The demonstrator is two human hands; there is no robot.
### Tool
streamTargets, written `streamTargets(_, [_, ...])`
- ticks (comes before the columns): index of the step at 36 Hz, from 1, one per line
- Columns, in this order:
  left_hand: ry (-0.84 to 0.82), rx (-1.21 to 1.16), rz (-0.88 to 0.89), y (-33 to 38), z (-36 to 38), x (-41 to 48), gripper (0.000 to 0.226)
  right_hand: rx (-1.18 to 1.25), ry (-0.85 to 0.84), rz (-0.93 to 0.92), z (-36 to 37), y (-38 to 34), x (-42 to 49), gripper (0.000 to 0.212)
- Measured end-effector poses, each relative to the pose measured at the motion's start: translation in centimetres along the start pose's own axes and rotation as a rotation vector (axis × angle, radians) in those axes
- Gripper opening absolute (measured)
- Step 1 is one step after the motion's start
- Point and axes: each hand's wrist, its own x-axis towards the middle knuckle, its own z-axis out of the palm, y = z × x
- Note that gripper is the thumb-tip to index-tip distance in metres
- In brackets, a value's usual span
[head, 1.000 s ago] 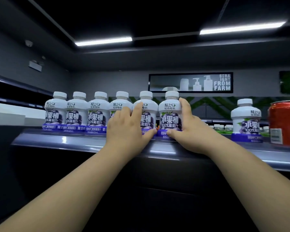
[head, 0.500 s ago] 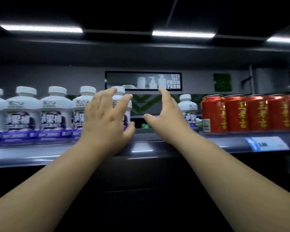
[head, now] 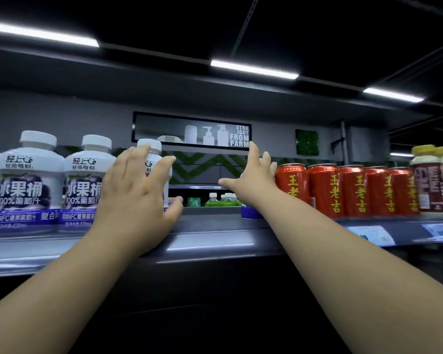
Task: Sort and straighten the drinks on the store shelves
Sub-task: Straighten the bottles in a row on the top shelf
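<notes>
The right hand is spread wide, fingers straight and thumb out to the left, and holds nothing. It now covers a lone white bottle, which half a second ago showed clear to the right of it. Only the bottle's purple base shows below the wrist, flat on the shelf, so the bottle stands upright. Whether the palm touches it cannot be told. Just right of this hand are red cans, upright in a row.

The left hand is also splayed and holds nothing, in front of the end bottle, as before. That bottle is upright, cap up. Left of this hand, the grape-juice bottles stand with labels forward.
</notes>
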Motion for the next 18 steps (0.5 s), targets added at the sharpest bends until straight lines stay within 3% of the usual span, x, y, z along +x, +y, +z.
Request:
streamTargets(5, [0.009, 0.002, 0.000, 0.0, 0.1, -0.1, 0.069, -0.070, -0.040, 0.068, 0.1, 0.1, 1.0, 0.108])
streamTargets(11, [0.002, 0.006, -0.002, 0.0, 0.1, -0.1, 0.067, -0.157, 0.071, 0.054, 0.8, 0.6, 1.7, 0.094])
streamTargets(14, [0.002, 0.007, -0.007, 0.0, 0.1, -0.1, 0.067, -0.095, 0.102, 0.010, 0.7, 1.0, 1.6, 0.088])
streamTargets(18, [-0.004, 0.022, -0.002, -0.1, 0.2, 0.0, 0.064, 0.163, 0.055, -0.031, 0.0, 1.3, 0.8, 0.094])
